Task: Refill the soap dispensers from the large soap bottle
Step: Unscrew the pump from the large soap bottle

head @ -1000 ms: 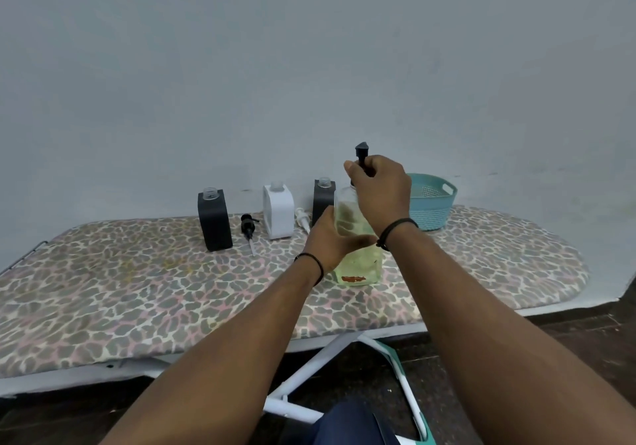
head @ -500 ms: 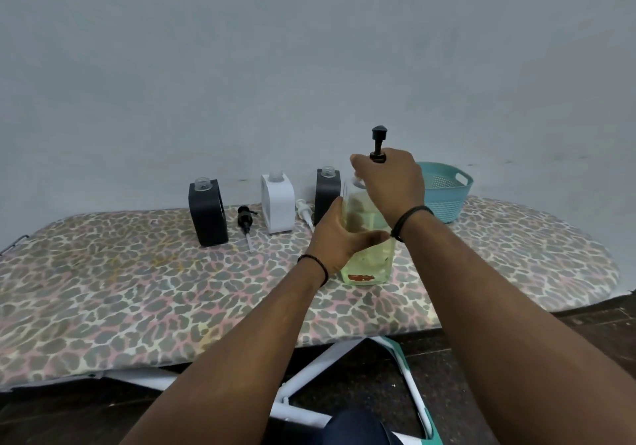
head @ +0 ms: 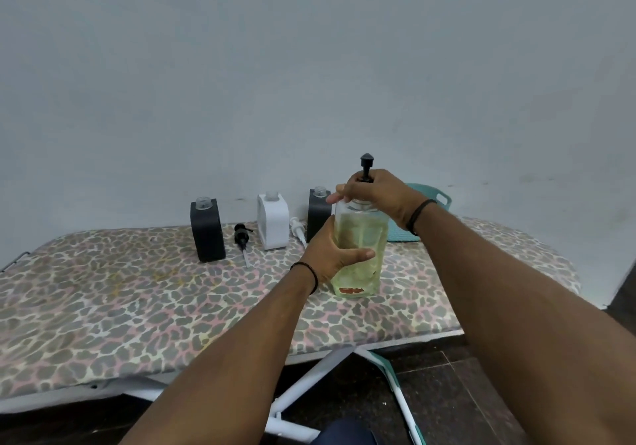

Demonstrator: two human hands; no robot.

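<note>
Both hands grip large soap bottle [head: 358, 248]: left hand [head: 332, 255] body, right hand [head: 375, 197] hiding pump collar.

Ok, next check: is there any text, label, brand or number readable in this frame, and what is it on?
Nothing readable.
Large soap bottle: a small red mark near its base, too blurred to read.
Two black dispensers and the white dispenser: no visible print.
Teal basket, ironing board cover: no text.

Teal basket [head: 442, 198]: mostly hidden behind right hand [head: 377, 195]. Large soap bottle [head: 359, 248]: neck covered by that hand; red label unreadable.
</note>
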